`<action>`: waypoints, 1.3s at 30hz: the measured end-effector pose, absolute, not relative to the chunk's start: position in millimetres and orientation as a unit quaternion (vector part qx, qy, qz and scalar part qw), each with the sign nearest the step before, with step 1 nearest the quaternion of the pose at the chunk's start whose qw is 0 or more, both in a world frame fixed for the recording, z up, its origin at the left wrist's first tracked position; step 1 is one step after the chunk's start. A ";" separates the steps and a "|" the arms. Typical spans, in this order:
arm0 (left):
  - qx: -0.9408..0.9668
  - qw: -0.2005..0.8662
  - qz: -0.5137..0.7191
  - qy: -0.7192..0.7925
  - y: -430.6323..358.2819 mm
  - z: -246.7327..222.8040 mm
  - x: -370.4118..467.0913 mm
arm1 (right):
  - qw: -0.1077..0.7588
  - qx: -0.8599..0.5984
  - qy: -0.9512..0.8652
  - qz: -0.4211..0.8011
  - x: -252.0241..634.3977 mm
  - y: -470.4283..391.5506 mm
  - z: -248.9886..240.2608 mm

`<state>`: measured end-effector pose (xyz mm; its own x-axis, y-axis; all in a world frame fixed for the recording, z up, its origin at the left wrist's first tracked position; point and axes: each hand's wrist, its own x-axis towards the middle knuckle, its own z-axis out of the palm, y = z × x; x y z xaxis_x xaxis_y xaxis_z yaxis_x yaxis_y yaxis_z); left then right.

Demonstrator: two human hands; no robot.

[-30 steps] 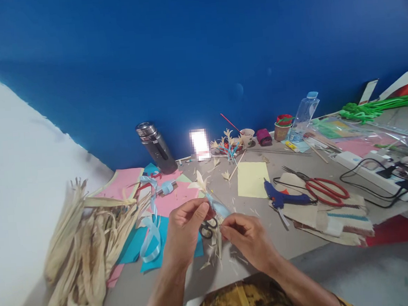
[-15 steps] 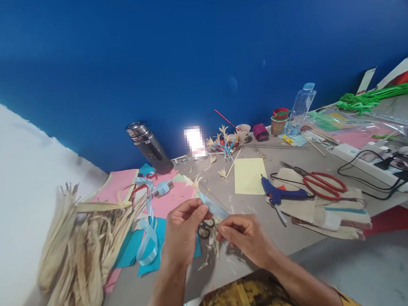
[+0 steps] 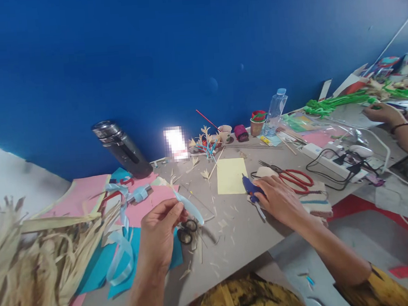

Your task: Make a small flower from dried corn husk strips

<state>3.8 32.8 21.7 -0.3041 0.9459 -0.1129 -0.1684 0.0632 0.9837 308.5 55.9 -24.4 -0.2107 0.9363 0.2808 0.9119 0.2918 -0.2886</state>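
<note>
My left hand (image 3: 163, 225) pinches a small husk flower with a light blue ribbon (image 3: 191, 208) hanging from its base, over the table's near middle. Below the fingers lie dark-handled scissors (image 3: 186, 233). To the right, my right hand (image 3: 275, 197) is wrapped over the blue glue gun (image 3: 251, 187), which still rests on the table with its nozzle end beside a yellow paper sheet (image 3: 230, 175). Red-handled scissors (image 3: 298, 180) lie just beyond that hand. Husk flowers with blue ties (image 3: 207, 146) stand at the back.
Dried husks (image 3: 34, 272) and light blue ribbon (image 3: 122, 261) lie at left, near a dark flask (image 3: 123, 149). At right are a power strip (image 3: 332, 161), a plastic bottle (image 3: 275, 113) and green strands (image 3: 336, 102). Another person's hands (image 3: 386, 114) are at the far right.
My right hand has left the ribbon and moved right onto the glue gun. My left hand keeps the flower. The view has turned right, bringing another person's hands into sight.
</note>
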 end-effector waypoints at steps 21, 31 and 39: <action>0.466 0.401 0.512 0.600 55.2 20.9 31.5 | 0.151 -0.493 -0.846 0.136 366.0 86.5 -35.4; 0.471 0.430 0.494 0.591 62.5 27.2 60.9 | 0.275 -0.345 -0.878 0.186 347.5 46.0 8.7; 0.484 0.426 0.493 0.585 70.6 26.3 74.5 | 0.246 -0.262 -0.911 0.204 333.8 43.7 18.5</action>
